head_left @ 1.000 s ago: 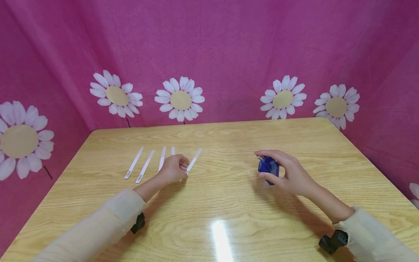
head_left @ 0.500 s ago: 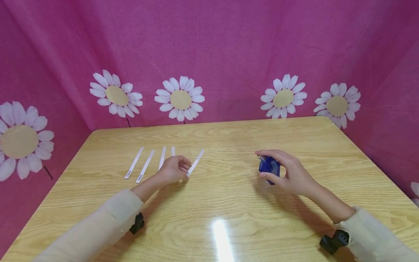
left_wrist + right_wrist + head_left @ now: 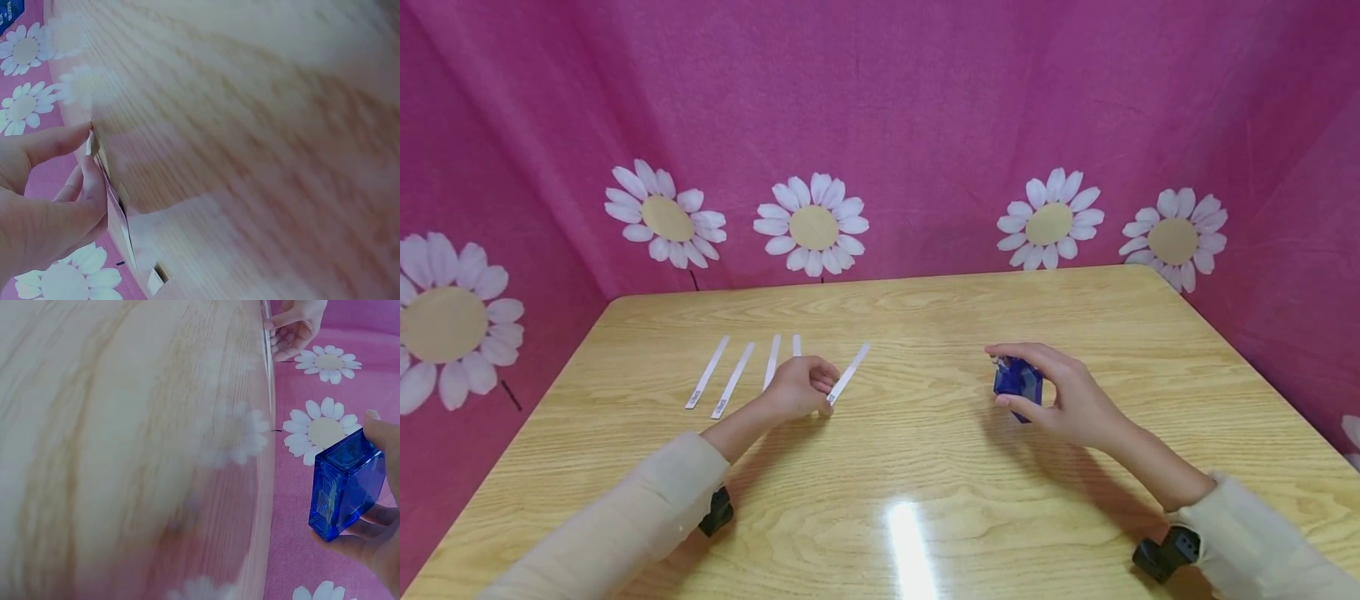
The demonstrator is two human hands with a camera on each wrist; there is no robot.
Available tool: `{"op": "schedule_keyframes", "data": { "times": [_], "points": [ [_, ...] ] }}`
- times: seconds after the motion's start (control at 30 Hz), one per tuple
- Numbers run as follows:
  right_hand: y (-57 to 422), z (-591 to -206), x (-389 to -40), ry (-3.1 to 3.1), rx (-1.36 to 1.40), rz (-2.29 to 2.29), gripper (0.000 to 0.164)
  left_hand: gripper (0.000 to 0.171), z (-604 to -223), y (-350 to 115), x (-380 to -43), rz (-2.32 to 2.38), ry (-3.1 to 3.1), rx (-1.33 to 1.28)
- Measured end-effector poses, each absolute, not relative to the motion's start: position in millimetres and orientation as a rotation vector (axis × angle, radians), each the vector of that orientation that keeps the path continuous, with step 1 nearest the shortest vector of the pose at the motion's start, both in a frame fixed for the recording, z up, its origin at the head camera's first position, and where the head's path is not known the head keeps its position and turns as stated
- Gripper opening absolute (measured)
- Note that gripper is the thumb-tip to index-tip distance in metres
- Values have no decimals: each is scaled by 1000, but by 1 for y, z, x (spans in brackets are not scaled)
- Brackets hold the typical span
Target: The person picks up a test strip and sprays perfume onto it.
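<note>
In the head view my left hand (image 3: 801, 388) pinches the lower, printed end of a white paper test strip (image 3: 852, 368) between thumb and finger. The strip slants up and to the right. The left wrist view shows the fingertips (image 3: 88, 128) closed on its edge. My right hand (image 3: 1071, 400) grips a blue glass perfume bottle (image 3: 1019, 388), with the thumb low on it and a finger over its top. In the right wrist view the bottle (image 3: 345, 484) is tilted and its thick flat base shows. The bottle stands apart from the strip, to its right.
Several more white strips, among them one strip (image 3: 732, 382), lie left of and partly behind the left hand. They rest on a wood-grain table (image 3: 925, 450) with a bright reflection near its front. Behind it hangs a pink curtain (image 3: 925, 100) with daisies.
The left hand has shifted the pinched strip very slightly right and toward the front. The right hand and bottle have barely moved.
</note>
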State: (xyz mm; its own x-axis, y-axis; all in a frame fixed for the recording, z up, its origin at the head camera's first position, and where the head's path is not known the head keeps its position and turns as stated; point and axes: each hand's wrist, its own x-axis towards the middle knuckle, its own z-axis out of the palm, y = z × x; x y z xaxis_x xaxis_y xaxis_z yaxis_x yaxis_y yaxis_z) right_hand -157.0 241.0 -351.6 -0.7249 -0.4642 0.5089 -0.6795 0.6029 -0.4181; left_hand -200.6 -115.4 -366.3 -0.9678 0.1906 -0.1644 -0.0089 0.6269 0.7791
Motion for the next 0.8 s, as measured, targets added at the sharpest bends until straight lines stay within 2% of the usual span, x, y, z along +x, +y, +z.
{"op": "schedule_keyframes", "data": {
  "times": [0.3, 0.63, 0.8],
  "points": [
    [242, -353, -157, -2482, 913, 843, 64, 45, -365, -113, -200, 1279, 2552, 123],
    [242, -355, -157, -2467, 926, 816, 63, 28, -369, -108, -201, 1184, 2661, 235],
    [241, -357, -158, -2458, 945, 811, 61, 26, -367, -106, -202, 1140, 2690, 283]
  ]
}}
